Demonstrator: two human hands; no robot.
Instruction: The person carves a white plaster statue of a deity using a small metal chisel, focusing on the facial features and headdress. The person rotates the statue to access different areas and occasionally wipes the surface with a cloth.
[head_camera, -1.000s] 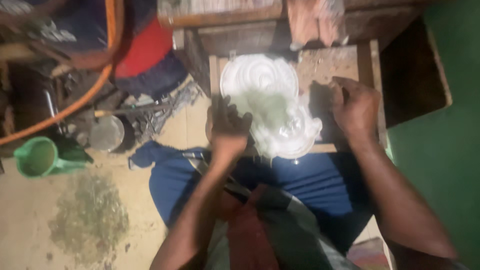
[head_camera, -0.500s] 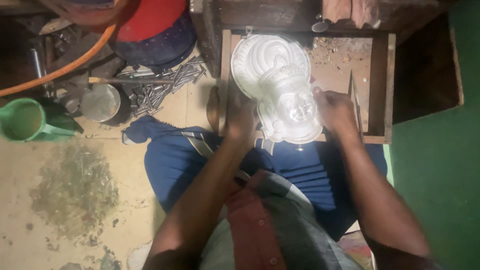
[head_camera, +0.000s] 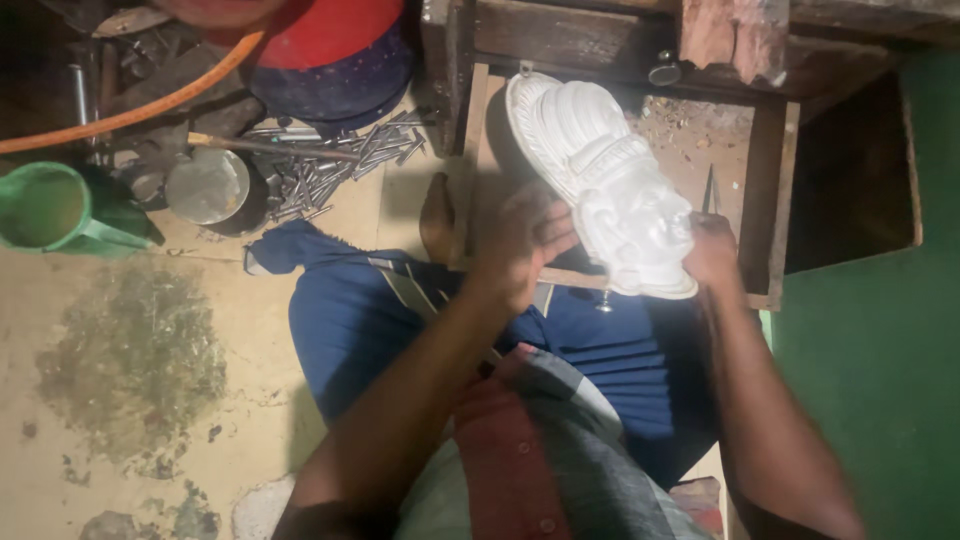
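We hold white mask (head_camera: 610, 190) over wooden tray (head_camera: 765, 200): left hand (head_camera: 525, 245) cups side, right hand (head_camera: 712, 250) grips bottom edge.

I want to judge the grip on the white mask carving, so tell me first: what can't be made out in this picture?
Head view only:
- Left hand: motion blur hides where its fingers meet the white mask carving.
- Right hand: its fingers are behind the carving's lower edge.
- Back of the carving: turned away from the camera.
- Wooden tray: its floor beneath the carving is covered.
- Pile of nails: too dark to tell apart.
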